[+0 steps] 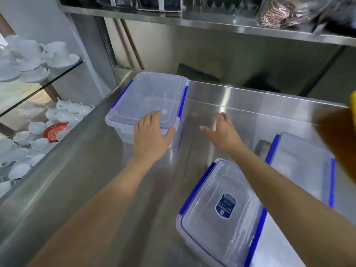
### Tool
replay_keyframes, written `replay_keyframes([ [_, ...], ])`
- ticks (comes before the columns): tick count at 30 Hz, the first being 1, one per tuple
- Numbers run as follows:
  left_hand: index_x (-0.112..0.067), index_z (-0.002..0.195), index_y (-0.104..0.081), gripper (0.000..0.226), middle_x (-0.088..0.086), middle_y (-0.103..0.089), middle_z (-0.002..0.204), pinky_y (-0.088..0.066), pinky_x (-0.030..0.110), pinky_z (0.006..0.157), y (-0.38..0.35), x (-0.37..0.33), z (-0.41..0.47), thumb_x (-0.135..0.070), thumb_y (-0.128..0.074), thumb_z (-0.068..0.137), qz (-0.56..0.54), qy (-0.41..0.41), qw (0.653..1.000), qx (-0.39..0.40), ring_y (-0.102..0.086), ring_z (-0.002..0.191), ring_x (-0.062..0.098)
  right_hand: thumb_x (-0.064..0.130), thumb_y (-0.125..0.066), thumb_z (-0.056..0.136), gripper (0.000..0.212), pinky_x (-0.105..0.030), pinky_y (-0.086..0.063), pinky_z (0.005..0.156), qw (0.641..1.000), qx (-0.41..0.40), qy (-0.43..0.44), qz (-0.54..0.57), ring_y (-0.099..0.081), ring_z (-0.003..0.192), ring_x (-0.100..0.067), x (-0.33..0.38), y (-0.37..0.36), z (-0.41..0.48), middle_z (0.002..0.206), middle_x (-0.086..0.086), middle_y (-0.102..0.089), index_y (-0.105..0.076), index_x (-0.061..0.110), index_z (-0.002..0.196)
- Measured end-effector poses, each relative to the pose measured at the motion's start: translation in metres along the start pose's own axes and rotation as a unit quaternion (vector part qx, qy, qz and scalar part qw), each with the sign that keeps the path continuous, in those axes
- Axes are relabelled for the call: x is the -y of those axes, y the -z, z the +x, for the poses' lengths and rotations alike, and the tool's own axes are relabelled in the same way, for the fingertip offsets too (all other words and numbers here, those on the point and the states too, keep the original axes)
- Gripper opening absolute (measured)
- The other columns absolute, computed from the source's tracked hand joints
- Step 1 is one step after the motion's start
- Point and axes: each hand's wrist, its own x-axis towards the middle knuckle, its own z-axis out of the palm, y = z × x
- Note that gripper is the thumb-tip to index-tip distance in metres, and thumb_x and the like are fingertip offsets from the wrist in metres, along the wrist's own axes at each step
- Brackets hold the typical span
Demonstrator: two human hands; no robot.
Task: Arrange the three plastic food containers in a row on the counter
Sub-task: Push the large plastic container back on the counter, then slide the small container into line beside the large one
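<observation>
Three clear plastic containers with blue clip lids stand on a steel counter (96,180). The far container (148,95) sits at the back left. My left hand (152,135) rests flat on its near lid edge, fingers spread, not gripping. My right hand (223,130) hovers open just to the right of that container, apart from it. The near container (217,214), with a dark label on its lid, lies at the front right under my right forearm. The third container (302,166) is at the right, partly cut off by a blurred brown shape.
A glass shelf unit (38,87) with white cups, saucers and teapots stands to the left of the counter. A steel shelf (212,24) with bags and boxes hangs above the back. A blurred brown and yellow object (342,135) fills the right edge.
</observation>
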Motion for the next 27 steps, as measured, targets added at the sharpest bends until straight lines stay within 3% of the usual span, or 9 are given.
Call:
replay_keyframes([
  [2,-0.007,0.121,-0.051,0.052,0.018,-0.061,0.118,-0.040,0.045,0.091,-0.008,-0.017,-0.018,-0.042,-0.058,0.084,-0.040,0.012,0.998,0.053,-0.054,0.109,0.038,0.035,-0.057,0.088,0.063,-0.037,-0.036,0.102,0.999,-0.023,-0.027,0.014,-0.044,0.123,-0.032,-0.018,0.013,-0.026,0.147,-0.015,-0.029,-0.032,0.007,0.139],
  [8,-0.015,0.129,-0.044,0.064,0.011,-0.053,0.133,-0.043,0.047,0.099,-0.031,-0.045,-0.067,-0.057,-0.054,0.081,-0.139,0.074,0.958,0.240,-0.052,0.119,0.029,0.028,-0.059,0.088,0.051,-0.032,-0.035,0.097,0.991,-0.096,-0.091,0.023,-0.049,0.114,-0.031,-0.062,0.035,-0.112,0.134,-0.017,-0.043,-0.044,0.004,0.130],
  [12,-0.020,0.133,-0.040,0.071,0.006,-0.048,0.138,-0.040,0.037,0.098,-0.033,-0.053,-0.086,-0.060,-0.056,0.077,-0.221,0.162,0.922,0.274,-0.050,0.121,0.024,0.036,-0.058,0.087,0.053,-0.042,-0.042,0.096,0.984,-0.111,-0.139,0.035,-0.053,0.113,-0.033,-0.074,0.032,-0.154,0.132,-0.017,-0.046,-0.046,0.004,0.128],
  [15,-0.020,0.129,-0.042,0.063,0.001,-0.050,0.132,-0.044,0.038,0.095,-0.031,-0.058,-0.100,-0.051,-0.062,0.078,-0.270,0.210,0.888,0.308,-0.054,0.113,0.022,0.056,-0.053,0.082,0.065,-0.044,-0.048,0.089,0.975,-0.081,-0.208,0.014,-0.057,0.107,-0.033,-0.077,0.027,-0.179,0.129,-0.013,-0.049,-0.043,0.010,0.128],
  [19,-0.016,0.112,-0.050,0.041,0.006,-0.063,0.111,-0.055,0.040,0.080,-0.025,-0.057,-0.114,-0.029,-0.069,0.079,-0.338,0.235,0.834,0.366,-0.065,0.089,0.021,0.063,-0.057,0.075,0.066,-0.046,-0.055,0.081,0.970,0.007,-0.232,0.073,-0.062,0.089,-0.027,-0.076,0.018,-0.198,0.102,0.002,-0.055,-0.037,0.023,0.122],
  [23,-0.021,0.131,-0.023,0.067,0.008,-0.053,0.121,-0.054,0.043,0.078,-0.024,-0.056,-0.123,-0.022,-0.068,0.082,-0.383,0.287,0.809,0.341,-0.062,0.098,0.028,0.041,-0.067,0.079,0.065,-0.039,-0.052,0.081,0.972,-0.005,-0.175,0.155,-0.056,0.092,-0.018,-0.080,0.005,-0.198,0.110,0.006,-0.055,-0.031,0.027,0.131],
  [27,-0.019,0.109,-0.030,0.045,0.012,-0.053,0.117,-0.053,0.040,0.074,-0.025,-0.066,-0.136,-0.020,-0.065,0.082,-0.380,0.320,0.834,0.239,-0.061,0.092,0.025,0.034,-0.066,0.081,0.062,-0.028,-0.046,0.077,0.964,-0.059,-0.148,0.214,-0.053,0.088,-0.014,-0.076,0.000,-0.192,0.111,0.002,-0.053,-0.033,0.020,0.132],
])
